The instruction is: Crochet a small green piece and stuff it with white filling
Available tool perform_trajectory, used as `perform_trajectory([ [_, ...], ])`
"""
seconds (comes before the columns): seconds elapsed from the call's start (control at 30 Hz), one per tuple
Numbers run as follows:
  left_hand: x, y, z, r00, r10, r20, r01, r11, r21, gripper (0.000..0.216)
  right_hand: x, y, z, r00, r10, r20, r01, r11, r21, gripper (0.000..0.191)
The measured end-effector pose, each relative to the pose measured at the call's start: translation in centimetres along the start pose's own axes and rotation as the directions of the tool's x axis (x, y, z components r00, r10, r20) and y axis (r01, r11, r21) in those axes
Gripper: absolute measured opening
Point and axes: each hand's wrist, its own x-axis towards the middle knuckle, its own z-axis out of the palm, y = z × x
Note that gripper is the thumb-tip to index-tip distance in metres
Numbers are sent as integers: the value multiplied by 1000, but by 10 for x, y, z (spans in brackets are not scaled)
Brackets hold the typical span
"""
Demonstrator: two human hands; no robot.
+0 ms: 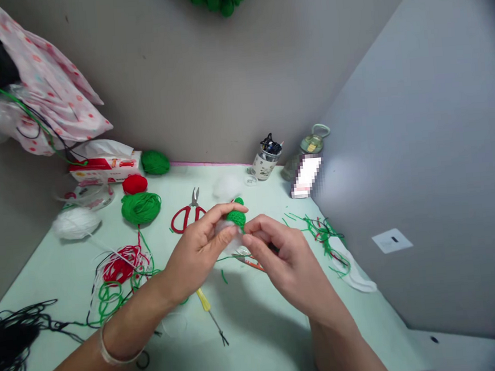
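Over the middle of the table, my left hand grips a small green crocheted piece between thumb and fingers. A smaller green knob shows just beyond its top. White fluffy material lies against the underside of the piece, by the left thumb. Thumb and forefinger of my right hand are pinched together at the right edge of the crochet. What they pinch is too small to make out. Below the hands, an orange-handled tool is partly covered by the right hand.
Red-handled scissors and a yellow-handled hook lie close by. Green yarn, white yarn and tangled black yarn spread leftward. At the back stand a pen cup and a phone; yarn scraps lie right.
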Motion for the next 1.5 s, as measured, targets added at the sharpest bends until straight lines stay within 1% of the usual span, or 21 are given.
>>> perform_trajectory([
  [0.03, 0, -1, 1, 999, 15, -30, -15, 1000, 4, 20, -2, -1, 4, 1000, -4, 10, 4, 1000, 3, 19],
  [0.1, -1, -4, 3, 995, 10, -101, -10, 1000, 2, 14, -5, -2, 14, 998, -48, -42, 46, 998, -44, 17],
  [0.17, 0, -7, 4, 990, -47, -132, 42, 998, -37, 11, -5, -1, 23, 997, -67, -42, 64, 995, -70, 15],
  [0.23, 1, -9, 5, 988, -106, -113, 90, 986, -142, 11, -2, 3, 25, 997, -72, -41, 68, 995, -76, 17],
  [0.3, 3, -10, 5, 985, -159, -65, 134, 948, -288, 11, 2, 6, 19, 989, -119, -85, 109, 988, -108, 18],
  [0.37, 5, -11, 6, 978, -205, -33, 175, 901, -396, 12, 6, 8, 11, 959, -220, -181, 186, 965, -186, 16],
  [0.43, 6, -13, 7, 975, -216, -42, 180, 895, -409, 12, 8, 8, 4, 910, -307, -277, 245, 940, -237, 14],
  [0.5, 6, -15, 7, 978, -196, -78, 155, 920, -360, 10, 7, 6, 1, 903, -315, -293, 282, 948, -149, 17],
  [0.57, 5, -16, 8, 978, -181, -102, 140, 939, -315, 10, 5, 6, 0, 942, -261, -210, 286, 953, 100, 22],
  [0.63, 5, -16, 7, 975, -193, -113, 149, 937, -315, 13, 4, 7, 0, 973, -196, -120, 226, 912, 342, 26],
  [0.7, 4, -13, 7, 970, -210, -125, 154, 922, -355, 14, 4, 8, 1, 983, -128, -131, 171, 895, 411, 18],
  [0.77, 3, -8, 6, 965, -230, -126, 164, 904, -395, 14, 6, 9, 0, 970, -92, -223, 156, 945, 289, 7],
  [0.8, 2, -6, 7, 964, -238, -118, 171, 896, -410, 14, 7, 9, 0, 962, -108, -251, 156, 972, 177, 11],
  [0.83, 2, -4, 7, 964, -244, -107, 178, 890, -419, 15, 9, 10, 0, 959, -142, -246, 160, 985, 57, 14],
  [0.9, 1, -3, 9, 964, -249, -89, 189, 885, -426, 17, 11, 11, 1, 961, -212, -177, 190, 972, -137, 8],
  [0.97, 1, -5, 11, 967, -241, -81, 185, 885, -428, 19, 12, 13, 3, 960, -257, -115, 226, 947, -228, 12],
  [1.1, 0, -14, 15, 975, -217, -52, 175, 888, -425, 27, 16, 17, 8, 955, -265, -134, 230, 946, -231, 20],
  [1.2, -2, -16, 16, 975, -223, -2, 202, 887, -416, 33, 18, 20, 10, 955, -209, -209, 164, 963, -214, 21],
  [1.33, -4, -8, 14, 980, -189, 70, 201, 907, -370, 41, 18, 20, 8, 944, -152, -294, 101, 978, -182, 25],
  [1.4, -3, -5, 11, 980, -166, 107, 192, 923, -333, 40, 16, 18, 5, 954, -115, -276, 83, 989, -125, 26],
  [1.5, -2, -3, 6, 979, -150, 134, 184, 937, -295, 35, 12, 13, 0, 984, -70, -166, 70, 998, -4, 25],
])
